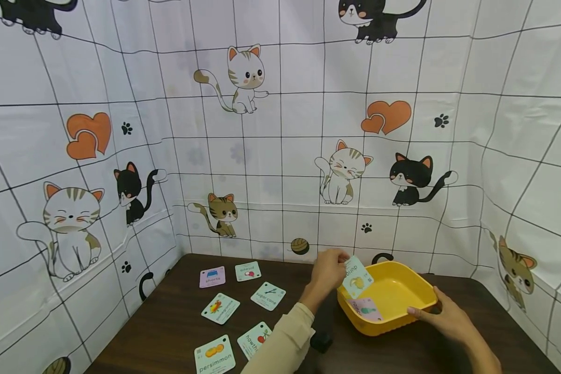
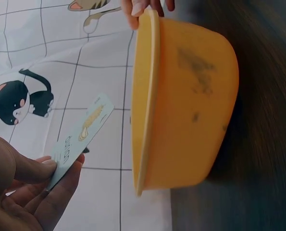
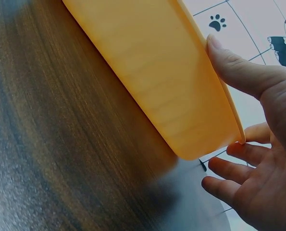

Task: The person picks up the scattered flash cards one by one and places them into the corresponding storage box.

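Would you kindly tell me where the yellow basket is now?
In the head view, the yellow basket stands on the right of the dark table, between the left hand and the right hand.

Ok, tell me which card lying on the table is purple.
The shorts card, at the left end of the farthest row, with blue shorts pictured; the other cards lying on the table are pale green.

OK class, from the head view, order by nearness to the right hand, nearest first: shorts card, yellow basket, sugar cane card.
1. Yellow basket: touching the right hand.
2. Sugar cane card: left of the basket.
3. Shorts card: farther left.
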`<state>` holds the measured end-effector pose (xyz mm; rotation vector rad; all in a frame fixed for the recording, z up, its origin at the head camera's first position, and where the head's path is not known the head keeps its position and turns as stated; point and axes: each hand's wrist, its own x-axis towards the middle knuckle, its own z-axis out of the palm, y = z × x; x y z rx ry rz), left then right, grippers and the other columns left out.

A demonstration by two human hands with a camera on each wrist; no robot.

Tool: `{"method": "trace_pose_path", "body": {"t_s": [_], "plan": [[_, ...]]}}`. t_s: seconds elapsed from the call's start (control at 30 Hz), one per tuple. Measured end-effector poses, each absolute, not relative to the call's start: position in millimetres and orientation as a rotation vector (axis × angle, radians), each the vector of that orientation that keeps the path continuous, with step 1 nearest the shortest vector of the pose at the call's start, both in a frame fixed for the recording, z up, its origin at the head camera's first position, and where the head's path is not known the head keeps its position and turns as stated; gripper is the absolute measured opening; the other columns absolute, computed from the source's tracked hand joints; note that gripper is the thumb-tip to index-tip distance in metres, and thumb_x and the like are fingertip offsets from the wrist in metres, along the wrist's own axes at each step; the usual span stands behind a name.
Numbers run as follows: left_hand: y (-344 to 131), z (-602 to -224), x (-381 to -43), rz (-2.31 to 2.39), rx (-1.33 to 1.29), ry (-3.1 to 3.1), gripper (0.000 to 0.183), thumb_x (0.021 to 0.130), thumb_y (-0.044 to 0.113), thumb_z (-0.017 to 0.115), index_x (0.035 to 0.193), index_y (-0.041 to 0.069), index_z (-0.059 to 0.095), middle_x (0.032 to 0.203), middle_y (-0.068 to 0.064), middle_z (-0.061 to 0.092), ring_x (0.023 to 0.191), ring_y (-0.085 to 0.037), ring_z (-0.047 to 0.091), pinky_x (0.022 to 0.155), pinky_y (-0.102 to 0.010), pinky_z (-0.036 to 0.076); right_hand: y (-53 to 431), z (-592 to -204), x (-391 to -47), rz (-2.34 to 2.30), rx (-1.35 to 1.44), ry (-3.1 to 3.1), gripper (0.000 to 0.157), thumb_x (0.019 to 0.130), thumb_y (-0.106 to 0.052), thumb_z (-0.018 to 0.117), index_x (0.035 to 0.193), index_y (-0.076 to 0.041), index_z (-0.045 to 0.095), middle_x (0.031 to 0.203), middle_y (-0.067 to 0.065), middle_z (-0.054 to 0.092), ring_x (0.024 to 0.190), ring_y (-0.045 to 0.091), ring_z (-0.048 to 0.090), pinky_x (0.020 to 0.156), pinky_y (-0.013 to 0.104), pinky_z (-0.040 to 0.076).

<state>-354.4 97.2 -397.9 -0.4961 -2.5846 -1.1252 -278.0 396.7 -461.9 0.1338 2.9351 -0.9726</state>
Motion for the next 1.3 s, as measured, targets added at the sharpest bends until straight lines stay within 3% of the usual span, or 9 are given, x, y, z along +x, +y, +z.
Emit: {"method": "trace_pose_path", "body": {"t_s": [0.33,0.6,1.0,1.3], "plan": [[116.5,-392.1,-357.5,-1.061,-0.392,-2.708,0.03,0.09,-0.001,0.072,0.11,0.018,0.083,0.099,0.007,0.08,0.087,-0.006,0.071,0.077,-0.022,0.057,397.2,-460.7,-278.7,-0.973,0.112,2.938,0.123,0.1,-0.063,0.064,0.16,0.022,-0.001,0.159,0.051,0.023,0.144,0.071,0.032,0.111,0.079,0.038],[126.3,-391.3,-361.4,-1.027,-0.332,-2.796,0.025,0.089,0.001,0.076,0.105,0.019,0.083,0.099,0.006,0.079,0.081,-0.006,0.067,0.073,-0.022,0.057,398.8,-459.5,-280.5,-0.955,0.11,2.933,0.124,0.1,-0.065,0.063,0.159,0.023,-0.002,0.159,0.052,0.023,0.143,0.07,0.035,0.11,0.078,0.039],[136.1,-395.8,-352.5,-0.996,-0.356,-2.87,0.025,0.088,0.001,0.077,0.106,0.018,0.083,0.095,0.005,0.076,0.077,-0.007,0.063,0.07,-0.024,0.056,401.9,-456.2,-279.6,-0.923,0.073,2.937,0.123,0.101,-0.064,0.062,0.158,0.025,-0.001,0.158,0.054,0.021,0.141,0.072,0.035,0.108,0.078,0.041],[147.5,-400.5,-342.6,-0.864,-0.416,-2.923,0.03,0.089,0.004,0.078,0.11,0.023,0.084,0.095,0.01,0.075,0.081,-0.002,0.062,0.069,-0.02,0.055,402.3,-457.8,-280.4,-0.914,0.062,2.943,0.122,0.101,-0.063,0.061,0.158,0.026,0.0,0.158,0.054,0.019,0.142,0.071,0.035,0.109,0.078,0.04]]}}
